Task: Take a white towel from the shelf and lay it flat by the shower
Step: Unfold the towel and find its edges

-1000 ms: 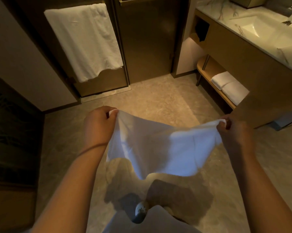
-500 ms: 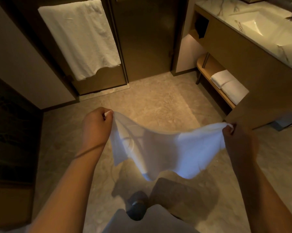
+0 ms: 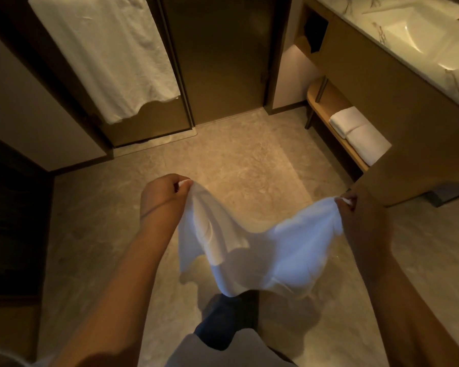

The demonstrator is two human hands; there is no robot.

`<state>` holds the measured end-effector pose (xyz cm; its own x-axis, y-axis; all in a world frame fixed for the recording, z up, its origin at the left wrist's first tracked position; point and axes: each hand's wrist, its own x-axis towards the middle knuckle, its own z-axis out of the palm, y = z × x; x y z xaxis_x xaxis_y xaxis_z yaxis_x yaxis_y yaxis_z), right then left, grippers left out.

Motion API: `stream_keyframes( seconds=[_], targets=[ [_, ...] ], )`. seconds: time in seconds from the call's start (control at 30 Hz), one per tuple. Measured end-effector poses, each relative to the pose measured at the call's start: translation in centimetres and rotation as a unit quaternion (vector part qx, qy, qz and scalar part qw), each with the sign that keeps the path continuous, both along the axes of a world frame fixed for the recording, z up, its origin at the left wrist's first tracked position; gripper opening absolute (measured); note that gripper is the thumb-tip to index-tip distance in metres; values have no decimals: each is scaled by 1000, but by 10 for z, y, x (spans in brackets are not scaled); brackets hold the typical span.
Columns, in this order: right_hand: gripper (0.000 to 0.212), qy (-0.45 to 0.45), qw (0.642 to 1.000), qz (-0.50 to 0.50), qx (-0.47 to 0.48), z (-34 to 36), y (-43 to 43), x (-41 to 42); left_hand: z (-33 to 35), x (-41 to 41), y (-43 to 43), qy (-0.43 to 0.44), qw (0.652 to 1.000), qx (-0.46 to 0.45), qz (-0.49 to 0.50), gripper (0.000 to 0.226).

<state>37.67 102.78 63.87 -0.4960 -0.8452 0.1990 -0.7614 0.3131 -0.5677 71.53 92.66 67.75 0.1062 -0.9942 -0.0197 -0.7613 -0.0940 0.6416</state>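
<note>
Here each hand, left hand (image 3: 162,197) and right hand (image 3: 360,221), pinches the white towel (image 3: 252,245); the shelf (image 3: 337,139) holds seemingly two folded towels (image 3: 358,133).

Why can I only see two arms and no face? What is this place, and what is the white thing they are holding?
The camera sits on the person's head and looks down, so you see what they see: their own arms, never their face. The left hand and the right hand each pinch a top corner of a white towel, which hangs between them in the air, above the floor. This is a bathroom. On the right is a sink, and under it a wooden shelf with two more folded towels. Another big towel hangs on the glass door side ahead. Below the towel is the person's dark shoe.
</note>
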Motion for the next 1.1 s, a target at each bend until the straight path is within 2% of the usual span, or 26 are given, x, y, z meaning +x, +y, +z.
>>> stream_keyframes(
  seconds=[0.23,0.33,0.47,0.57,1.1],
  targets=[
    [10,17,998,48,46,11,-97,-12,-5,-20,-82,-1,998,-48,-30,20],
    [12,-17,997,50,62,17,-147,-18,-2,-27,-126,13,998,-42,-38,21],
    [23,16,997,42,69,15,-195,-27,-3,-40,-175,8,999,-32,-38,19],
    [24,4,995,44,84,11,-217,-33,-7,-51,-199,-3,999,-13,-46,17],
    [21,-17,986,113,118,-7,-363,-136,-8,-150,-312,-49,999,5,16,16]
  ],
)
